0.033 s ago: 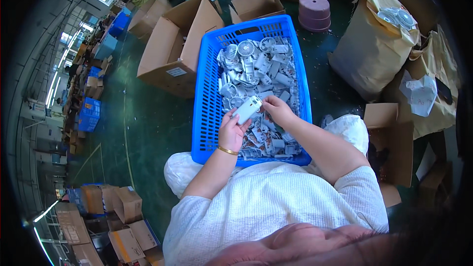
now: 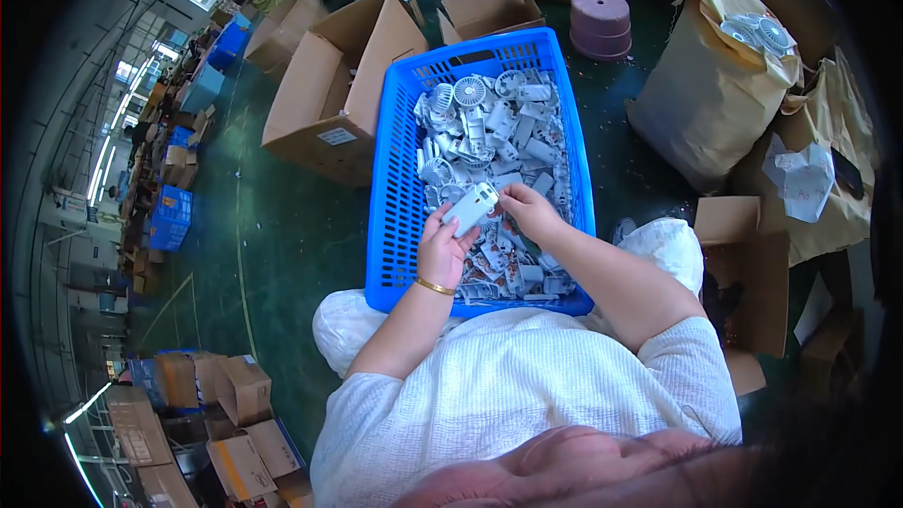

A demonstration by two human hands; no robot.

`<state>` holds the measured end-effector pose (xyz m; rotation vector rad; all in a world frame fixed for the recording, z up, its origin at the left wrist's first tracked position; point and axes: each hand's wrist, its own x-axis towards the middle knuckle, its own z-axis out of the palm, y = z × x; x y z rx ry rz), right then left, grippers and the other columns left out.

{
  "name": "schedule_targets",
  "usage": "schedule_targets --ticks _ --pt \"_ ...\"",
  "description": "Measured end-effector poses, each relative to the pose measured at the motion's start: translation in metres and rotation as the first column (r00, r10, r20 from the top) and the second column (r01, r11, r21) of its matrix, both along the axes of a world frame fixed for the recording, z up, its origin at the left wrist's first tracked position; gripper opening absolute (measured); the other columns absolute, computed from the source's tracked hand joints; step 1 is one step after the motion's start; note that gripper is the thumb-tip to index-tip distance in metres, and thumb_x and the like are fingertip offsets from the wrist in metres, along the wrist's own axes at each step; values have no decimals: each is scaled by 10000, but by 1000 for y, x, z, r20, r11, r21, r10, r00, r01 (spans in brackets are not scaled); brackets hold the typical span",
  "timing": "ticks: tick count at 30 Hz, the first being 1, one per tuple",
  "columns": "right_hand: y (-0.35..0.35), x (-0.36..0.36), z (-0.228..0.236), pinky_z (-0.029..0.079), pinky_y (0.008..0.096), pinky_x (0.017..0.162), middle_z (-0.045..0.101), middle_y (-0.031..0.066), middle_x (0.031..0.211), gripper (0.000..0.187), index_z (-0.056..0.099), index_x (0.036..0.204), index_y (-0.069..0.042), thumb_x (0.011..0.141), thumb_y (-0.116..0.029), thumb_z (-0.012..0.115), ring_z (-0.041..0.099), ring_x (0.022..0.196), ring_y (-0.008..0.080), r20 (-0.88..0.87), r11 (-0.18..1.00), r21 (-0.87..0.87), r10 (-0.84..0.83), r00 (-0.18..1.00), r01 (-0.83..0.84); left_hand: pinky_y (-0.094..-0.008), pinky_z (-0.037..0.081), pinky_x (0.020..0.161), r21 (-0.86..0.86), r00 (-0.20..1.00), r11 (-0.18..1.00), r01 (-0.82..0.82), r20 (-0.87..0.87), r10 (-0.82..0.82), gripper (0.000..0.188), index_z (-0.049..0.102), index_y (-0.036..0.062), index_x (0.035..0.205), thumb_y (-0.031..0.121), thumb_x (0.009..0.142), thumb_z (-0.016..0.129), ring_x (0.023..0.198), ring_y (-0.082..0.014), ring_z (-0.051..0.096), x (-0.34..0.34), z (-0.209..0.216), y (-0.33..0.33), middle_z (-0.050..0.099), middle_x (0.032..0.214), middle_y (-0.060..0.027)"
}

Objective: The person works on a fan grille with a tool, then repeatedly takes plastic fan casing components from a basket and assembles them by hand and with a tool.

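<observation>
Presumably light and stiff (best held by its long sides), the white plastic casing is gripped over the blue crate by the curled left hand; whether anything is pinched by the bunched right hand cannot be told.

Basket directly before the person, loose parts heaped in it; casing above the heap — left hand around its near end, right hand just right of its far end; side carton left of basket; far carton beyond it; stool beyond, rightward; sack farther right — fan heads on top; floor carton beside right knee.
</observation>
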<state>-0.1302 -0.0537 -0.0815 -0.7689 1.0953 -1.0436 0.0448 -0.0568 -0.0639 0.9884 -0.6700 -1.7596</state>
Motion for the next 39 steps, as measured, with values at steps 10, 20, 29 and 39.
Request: schedule_targets --ticks 10,20,29,39 --pt "5 -13 18 398 222 512 586 47 821 135 503 917 -40 904 -169 467 490 597 85 113 998 -36 45 993 -41 -261 463 701 12 907 959 285 322 -273 296 459 76 1173 236 929 411 814 -126 568 -16 -1 8 583 988 -40" --pt "22 -12 22 457 365 583 587 129 769 147 547 869 -30 839 -169 509 587 652 279 -506 908 -409 -138 852 -95 -298 547 590 -102 891 951 293 390 -233 309 353 34 1182 39 874 326 711 -207 623 -31 6 4 570 979 -132" --pt "25 -9 24 449 434 652 580 174 822 142 535 814 -23 810 -161 501 569 747 354 -727 881 -400 -137 673 -253 -270 535 541 -167 824 924 344 526 -212 281 365 36 1164 49 885 339 695 -196 630 -24 -4 7 572 976 -116" --pt "26 5 18 443 429 634 581 180 770 116 484 861 -17 847 -131 470 567 733 366 -736 923 -327 -112 668 -205 -268 503 598 -146 735 941 306 664 -136 261 412 1 1125 53 870 384 721 -166 602 -22 -15 5 567 937 -121"
